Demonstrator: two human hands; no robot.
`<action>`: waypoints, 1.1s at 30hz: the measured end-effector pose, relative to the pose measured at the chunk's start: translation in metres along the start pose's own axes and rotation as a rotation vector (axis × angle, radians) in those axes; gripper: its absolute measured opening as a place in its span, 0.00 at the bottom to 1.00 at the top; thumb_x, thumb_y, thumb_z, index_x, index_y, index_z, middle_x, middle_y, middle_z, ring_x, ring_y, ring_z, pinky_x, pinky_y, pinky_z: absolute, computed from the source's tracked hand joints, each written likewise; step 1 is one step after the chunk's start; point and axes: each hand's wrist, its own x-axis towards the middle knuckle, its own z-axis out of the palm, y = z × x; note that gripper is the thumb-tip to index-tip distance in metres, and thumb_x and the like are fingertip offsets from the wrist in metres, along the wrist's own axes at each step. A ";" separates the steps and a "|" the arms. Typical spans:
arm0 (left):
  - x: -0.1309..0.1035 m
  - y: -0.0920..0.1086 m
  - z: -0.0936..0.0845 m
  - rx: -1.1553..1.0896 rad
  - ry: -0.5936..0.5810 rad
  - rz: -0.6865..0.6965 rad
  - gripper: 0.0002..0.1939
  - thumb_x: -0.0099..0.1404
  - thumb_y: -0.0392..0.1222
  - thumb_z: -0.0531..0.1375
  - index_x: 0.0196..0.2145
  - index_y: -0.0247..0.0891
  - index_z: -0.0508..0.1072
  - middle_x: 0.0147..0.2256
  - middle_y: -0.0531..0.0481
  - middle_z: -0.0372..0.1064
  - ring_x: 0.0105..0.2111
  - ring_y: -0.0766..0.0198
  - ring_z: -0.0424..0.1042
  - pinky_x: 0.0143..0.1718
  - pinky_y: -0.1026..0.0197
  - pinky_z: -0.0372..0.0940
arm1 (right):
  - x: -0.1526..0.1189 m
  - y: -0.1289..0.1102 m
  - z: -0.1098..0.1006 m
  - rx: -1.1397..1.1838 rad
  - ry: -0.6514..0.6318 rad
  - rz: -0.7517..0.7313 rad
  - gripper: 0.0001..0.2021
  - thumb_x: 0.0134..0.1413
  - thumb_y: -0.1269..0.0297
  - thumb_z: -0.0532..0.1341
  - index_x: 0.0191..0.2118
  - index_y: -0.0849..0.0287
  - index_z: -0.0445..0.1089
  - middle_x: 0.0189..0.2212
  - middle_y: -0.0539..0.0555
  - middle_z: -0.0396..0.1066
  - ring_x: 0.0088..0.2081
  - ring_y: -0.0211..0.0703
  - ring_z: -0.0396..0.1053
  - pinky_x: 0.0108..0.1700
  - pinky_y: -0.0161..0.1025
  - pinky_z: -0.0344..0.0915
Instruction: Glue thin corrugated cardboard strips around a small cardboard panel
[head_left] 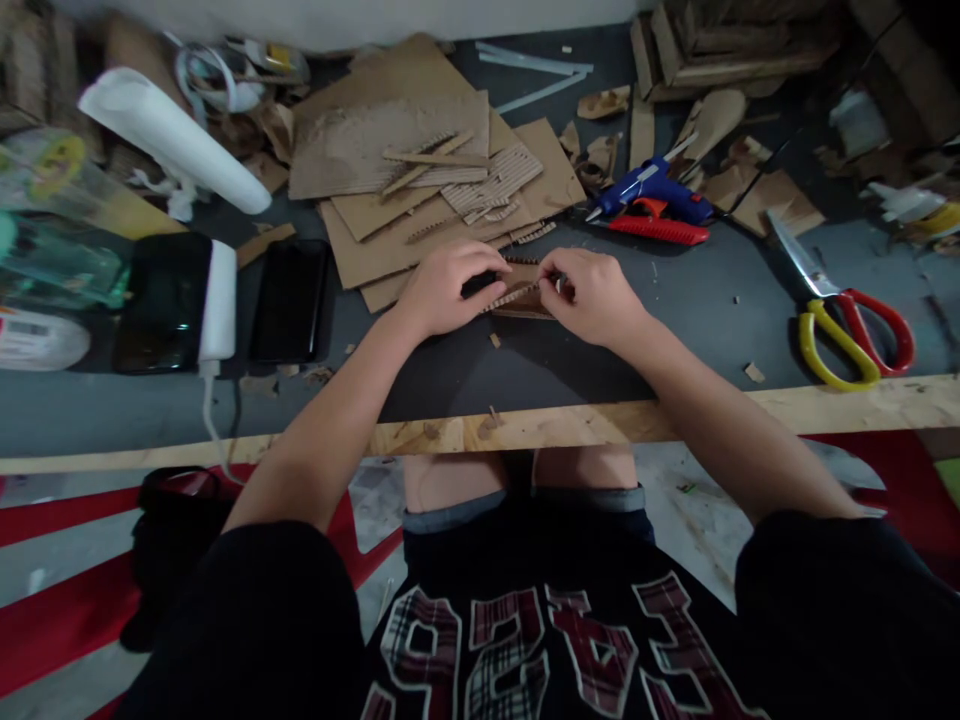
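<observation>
A thin strip of corrugated cardboard (516,296) stretches between my two hands. At its left end, the thumb and fingers of my left hand (450,287) are closed on it. My right hand (596,297) pinches the other end between thumb and forefinger. Under and behind the strip is a small cardboard piece (529,312) with a ridged far edge; my fingers partly cover it, so its full shape is hidden. I cannot tell whether the strip touches this piece along its length.
Behind my hands lie stacked cardboard sheets (352,150). A blue glue gun (652,190) and a red-handled tool (660,231) sit to the right, then scissors (836,310). Left are a black phone (290,300), a white paper roll (176,140) and a power bank (217,300). The wooden table edge (525,425) runs in front.
</observation>
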 end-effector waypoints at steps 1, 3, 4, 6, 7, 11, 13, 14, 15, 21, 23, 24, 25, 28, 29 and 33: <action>-0.002 -0.001 0.001 0.004 -0.011 0.018 0.20 0.70 0.54 0.53 0.47 0.38 0.76 0.49 0.43 0.75 0.52 0.53 0.72 0.56 0.48 0.64 | 0.000 -0.001 -0.002 0.003 0.002 0.028 0.07 0.56 0.69 0.55 0.37 0.59 0.70 0.32 0.55 0.73 0.32 0.42 0.68 0.38 0.40 0.63; -0.001 -0.002 0.000 0.031 0.006 0.005 0.22 0.71 0.55 0.51 0.45 0.37 0.77 0.47 0.43 0.75 0.51 0.53 0.73 0.55 0.49 0.65 | 0.002 0.000 -0.005 -0.027 0.047 0.105 0.08 0.57 0.68 0.55 0.38 0.58 0.71 0.35 0.57 0.74 0.34 0.44 0.69 0.39 0.42 0.63; 0.001 -0.004 -0.001 0.051 0.022 -0.012 0.21 0.71 0.55 0.51 0.44 0.38 0.77 0.46 0.44 0.76 0.50 0.54 0.73 0.55 0.49 0.65 | 0.002 0.002 -0.006 -0.046 0.078 0.141 0.08 0.58 0.68 0.55 0.39 0.58 0.71 0.37 0.57 0.74 0.35 0.45 0.69 0.40 0.43 0.63; 0.004 -0.007 -0.002 0.096 0.047 -0.048 0.19 0.70 0.54 0.53 0.43 0.39 0.77 0.44 0.45 0.76 0.47 0.55 0.74 0.54 0.50 0.65 | 0.003 0.006 -0.008 -0.067 0.122 0.183 0.09 0.59 0.66 0.55 0.40 0.56 0.72 0.40 0.58 0.74 0.37 0.47 0.70 0.40 0.44 0.64; 0.005 -0.009 -0.002 0.113 0.059 -0.065 0.17 0.70 0.53 0.54 0.44 0.40 0.76 0.43 0.45 0.76 0.46 0.56 0.74 0.53 0.50 0.66 | 0.004 0.008 -0.008 -0.069 0.131 0.187 0.09 0.60 0.65 0.55 0.40 0.56 0.73 0.42 0.58 0.74 0.39 0.48 0.70 0.40 0.44 0.65; 0.006 -0.016 0.002 0.165 0.091 -0.098 0.15 0.69 0.50 0.57 0.46 0.41 0.75 0.43 0.45 0.76 0.45 0.56 0.74 0.50 0.51 0.67 | 0.003 0.011 -0.005 -0.080 0.098 0.186 0.08 0.60 0.62 0.58 0.40 0.55 0.75 0.45 0.58 0.74 0.42 0.50 0.71 0.40 0.45 0.66; 0.006 -0.017 0.005 0.202 0.101 -0.096 0.13 0.69 0.50 0.57 0.43 0.41 0.76 0.40 0.45 0.77 0.44 0.55 0.73 0.50 0.50 0.66 | 0.003 0.010 -0.004 -0.102 0.065 0.220 0.07 0.58 0.63 0.60 0.38 0.55 0.76 0.40 0.56 0.75 0.40 0.50 0.71 0.40 0.46 0.65; 0.005 -0.018 0.007 0.220 0.107 -0.090 0.13 0.69 0.51 0.57 0.43 0.42 0.77 0.39 0.45 0.77 0.45 0.54 0.73 0.50 0.50 0.66 | 0.003 0.009 -0.003 -0.114 0.055 0.236 0.07 0.58 0.63 0.61 0.38 0.55 0.76 0.38 0.56 0.75 0.39 0.50 0.71 0.40 0.46 0.65; 0.005 -0.018 0.008 0.235 0.116 -0.081 0.14 0.69 0.51 0.58 0.44 0.42 0.77 0.40 0.45 0.77 0.45 0.54 0.73 0.50 0.49 0.66 | 0.003 0.009 -0.003 -0.127 0.051 0.248 0.06 0.57 0.63 0.61 0.37 0.55 0.76 0.37 0.55 0.75 0.38 0.49 0.71 0.40 0.46 0.65; 0.007 -0.012 0.017 0.284 0.123 -0.094 0.16 0.71 0.49 0.55 0.50 0.42 0.74 0.47 0.43 0.75 0.50 0.51 0.71 0.53 0.48 0.65 | 0.004 0.013 -0.002 -0.132 0.057 0.254 0.06 0.57 0.64 0.62 0.39 0.56 0.74 0.38 0.56 0.75 0.37 0.49 0.70 0.40 0.47 0.66; 0.008 -0.010 0.019 0.281 0.099 -0.123 0.14 0.71 0.48 0.54 0.47 0.41 0.75 0.45 0.43 0.75 0.50 0.52 0.71 0.52 0.48 0.65 | 0.004 0.016 -0.001 -0.122 0.064 0.243 0.08 0.57 0.64 0.62 0.42 0.56 0.74 0.38 0.57 0.75 0.38 0.50 0.70 0.42 0.49 0.67; 0.009 -0.009 0.019 0.280 0.090 -0.131 0.14 0.71 0.48 0.54 0.46 0.41 0.76 0.44 0.43 0.75 0.49 0.52 0.71 0.52 0.48 0.65 | 0.004 0.017 0.000 -0.120 0.065 0.236 0.09 0.58 0.63 0.61 0.43 0.55 0.74 0.38 0.57 0.75 0.39 0.51 0.71 0.43 0.49 0.67; 0.009 -0.008 0.019 0.281 0.084 -0.133 0.13 0.71 0.47 0.54 0.45 0.40 0.76 0.43 0.43 0.75 0.49 0.52 0.71 0.52 0.48 0.65 | 0.004 0.019 0.000 -0.122 0.063 0.229 0.09 0.58 0.63 0.61 0.44 0.55 0.74 0.39 0.57 0.75 0.40 0.51 0.71 0.44 0.50 0.67; 0.008 -0.004 0.018 0.296 0.084 -0.118 0.12 0.71 0.46 0.55 0.43 0.40 0.76 0.42 0.43 0.75 0.48 0.52 0.71 0.51 0.50 0.65 | 0.004 0.020 -0.001 -0.124 0.057 0.220 0.08 0.59 0.62 0.60 0.42 0.54 0.76 0.40 0.57 0.75 0.43 0.53 0.71 0.45 0.51 0.67; 0.007 -0.003 0.018 0.299 0.088 -0.117 0.12 0.71 0.45 0.55 0.42 0.40 0.76 0.41 0.43 0.75 0.48 0.53 0.71 0.50 0.50 0.65 | 0.005 0.021 -0.002 -0.121 0.054 0.221 0.08 0.59 0.62 0.60 0.41 0.54 0.76 0.41 0.57 0.75 0.43 0.54 0.71 0.45 0.50 0.68; 0.007 0.000 0.018 0.257 0.093 -0.159 0.11 0.70 0.45 0.56 0.41 0.40 0.76 0.39 0.44 0.75 0.45 0.54 0.72 0.49 0.51 0.66 | 0.008 0.021 -0.005 -0.096 0.023 0.250 0.09 0.58 0.63 0.61 0.41 0.54 0.77 0.41 0.57 0.75 0.44 0.54 0.71 0.45 0.49 0.68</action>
